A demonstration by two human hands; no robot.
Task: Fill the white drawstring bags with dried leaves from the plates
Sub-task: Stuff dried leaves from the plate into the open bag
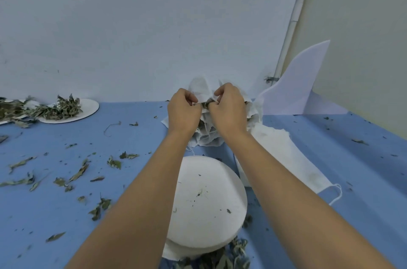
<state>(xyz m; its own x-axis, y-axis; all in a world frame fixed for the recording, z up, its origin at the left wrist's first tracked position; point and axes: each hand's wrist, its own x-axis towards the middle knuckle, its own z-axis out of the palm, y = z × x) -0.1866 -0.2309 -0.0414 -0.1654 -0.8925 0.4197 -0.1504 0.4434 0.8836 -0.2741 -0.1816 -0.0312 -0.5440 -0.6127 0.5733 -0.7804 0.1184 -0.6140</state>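
Blue table (pixel 136 143), scraps everywhere; out at the far middle the left hand (pixel 184 112) and right hand (pixel 229 110) each pinch the mouth of a white drawstring bag (pixel 201 89) between them, leaves (pixel 206 104) peeking out, leafy plate (pixel 92 105) well off left

Our left hand (pixel 184 112) and right hand (pixel 229 110) hide the mouth of the bag (pixel 201 90) we pinch. Below the grip, our wrists cover part of the bag pile (pixel 207 137). Far left, the edge cuts a plate (pixel 10 121).
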